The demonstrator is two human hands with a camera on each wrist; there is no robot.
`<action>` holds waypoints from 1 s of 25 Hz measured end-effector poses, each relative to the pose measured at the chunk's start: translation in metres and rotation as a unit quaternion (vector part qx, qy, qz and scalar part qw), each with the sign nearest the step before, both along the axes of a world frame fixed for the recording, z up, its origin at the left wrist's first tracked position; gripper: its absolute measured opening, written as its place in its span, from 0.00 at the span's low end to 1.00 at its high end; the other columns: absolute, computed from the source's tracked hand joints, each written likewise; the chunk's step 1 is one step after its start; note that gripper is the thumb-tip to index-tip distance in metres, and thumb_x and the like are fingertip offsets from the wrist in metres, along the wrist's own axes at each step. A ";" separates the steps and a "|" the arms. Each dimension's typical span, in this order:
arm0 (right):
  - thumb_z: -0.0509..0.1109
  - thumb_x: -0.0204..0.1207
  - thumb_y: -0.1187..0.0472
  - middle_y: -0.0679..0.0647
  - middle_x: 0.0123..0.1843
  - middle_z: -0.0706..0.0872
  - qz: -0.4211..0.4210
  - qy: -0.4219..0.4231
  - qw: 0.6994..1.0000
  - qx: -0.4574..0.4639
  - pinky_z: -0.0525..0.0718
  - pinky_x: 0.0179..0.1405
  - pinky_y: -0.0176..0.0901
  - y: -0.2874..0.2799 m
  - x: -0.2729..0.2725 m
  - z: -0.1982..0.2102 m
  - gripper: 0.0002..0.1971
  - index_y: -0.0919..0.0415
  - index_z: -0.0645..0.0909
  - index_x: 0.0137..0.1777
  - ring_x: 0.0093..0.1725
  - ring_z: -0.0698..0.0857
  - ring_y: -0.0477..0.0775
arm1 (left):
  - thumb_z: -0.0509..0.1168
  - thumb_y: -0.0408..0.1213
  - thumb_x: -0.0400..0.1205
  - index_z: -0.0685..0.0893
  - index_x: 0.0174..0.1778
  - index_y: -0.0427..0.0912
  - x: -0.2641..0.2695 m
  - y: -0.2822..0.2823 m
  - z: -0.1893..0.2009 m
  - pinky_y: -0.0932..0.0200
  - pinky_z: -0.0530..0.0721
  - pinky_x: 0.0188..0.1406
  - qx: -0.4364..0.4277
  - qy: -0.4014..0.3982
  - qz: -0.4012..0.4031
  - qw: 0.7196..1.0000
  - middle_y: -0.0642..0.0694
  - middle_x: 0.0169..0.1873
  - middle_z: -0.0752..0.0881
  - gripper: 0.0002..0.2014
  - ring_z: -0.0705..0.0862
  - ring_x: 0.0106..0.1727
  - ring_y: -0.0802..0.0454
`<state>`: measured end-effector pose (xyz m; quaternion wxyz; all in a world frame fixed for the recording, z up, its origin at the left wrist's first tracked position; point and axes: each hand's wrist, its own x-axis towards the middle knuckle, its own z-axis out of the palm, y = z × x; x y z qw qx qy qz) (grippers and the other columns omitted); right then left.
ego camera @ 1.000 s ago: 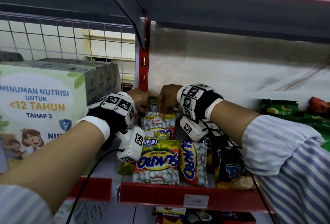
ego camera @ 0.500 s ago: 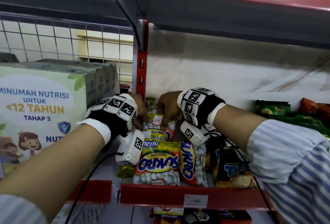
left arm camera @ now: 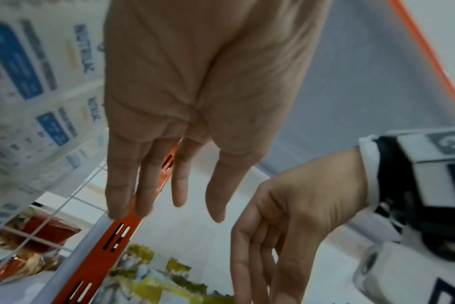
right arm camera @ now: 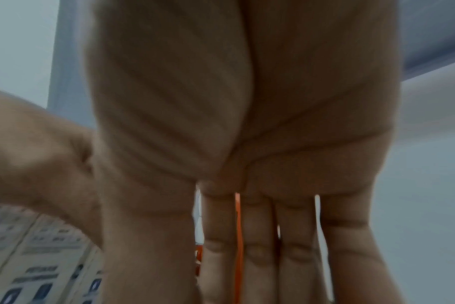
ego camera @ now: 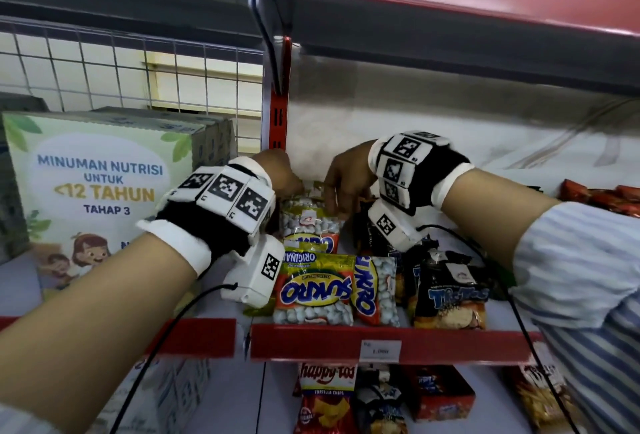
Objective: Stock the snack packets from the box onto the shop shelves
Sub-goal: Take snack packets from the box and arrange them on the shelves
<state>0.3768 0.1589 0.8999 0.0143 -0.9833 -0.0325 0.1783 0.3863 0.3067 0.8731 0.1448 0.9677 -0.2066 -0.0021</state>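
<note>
At the far left of the head view, large pale green and white cardboard cartons printed with a drink label [ego camera: 100,198] are stood on the neighbouring bay, before a white wire grid panel [ego camera: 121,73]. Next comes the left hand [ego camera: 277,174], raised above the rear packet; in the left wrist view its fingers [left arm camera: 122,181] are seen straight and relaxed, with nothing held. Just beside it, a clear plastic packet of white coated nuts with a yellow serrated top [ego camera: 308,222] is stood at the back of the red-edged metal shelf [ego camera: 311,343], behind two more yellow-and-red packets of the same snack [ego camera: 317,290] laid at the front. The right hand [ego camera: 346,181] is kept at the top edge of that rear packet; its fingers [right arm camera: 260,246] appear extended in the right wrist view, and no grip is shown.

Further right, black-and-orange chip packets [ego camera: 450,295] are already placed. The row is judged partly stocked, with bare shelf remaining toward the back wall. The supply box cannot be seen, so the number of packets left cannot be told.
</note>
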 end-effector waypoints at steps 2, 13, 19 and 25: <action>0.73 0.72 0.72 0.53 0.35 0.88 -0.015 0.058 0.998 -0.017 0.83 0.24 0.33 0.002 -0.010 -0.013 0.17 0.66 0.83 0.62 0.29 0.86 0.43 | 0.65 0.50 0.82 0.84 0.59 0.30 -0.011 0.004 -0.005 0.58 0.77 0.42 0.018 0.007 -0.033 0.999 0.36 0.51 0.85 0.24 0.84 0.50 0.43; 0.80 0.68 0.55 0.52 0.54 0.84 -0.031 -0.005 0.994 -0.102 0.78 0.39 0.35 0.006 -0.046 -0.041 0.28 0.58 0.78 0.68 0.53 0.83 0.53 | 0.73 0.59 0.71 0.73 0.73 0.39 -0.039 0.033 -0.078 0.55 0.80 0.64 0.011 0.123 -0.077 0.989 0.45 0.70 0.79 0.40 0.80 0.67 0.46; 0.78 0.70 0.55 0.49 0.44 0.79 -0.049 -0.123 0.988 -0.077 0.74 0.19 0.30 -0.011 -0.046 -0.015 0.17 0.56 0.74 0.52 0.31 0.76 0.45 | 0.82 0.38 0.64 0.84 0.61 0.36 -0.022 0.032 -0.090 0.54 0.82 0.61 -0.189 0.084 -0.055 0.977 0.42 0.59 0.87 0.29 0.85 0.57 0.47; 0.78 0.70 0.59 0.53 0.47 0.84 -0.067 -0.174 0.982 0.005 0.76 0.30 0.37 -0.025 -0.048 -0.005 0.21 0.62 0.80 0.62 0.38 0.80 0.51 | 0.81 0.34 0.66 0.82 0.59 0.43 -0.018 0.026 -0.094 0.64 0.75 0.52 -0.228 0.097 -0.085 0.965 0.46 0.57 0.87 0.26 0.81 0.49 0.54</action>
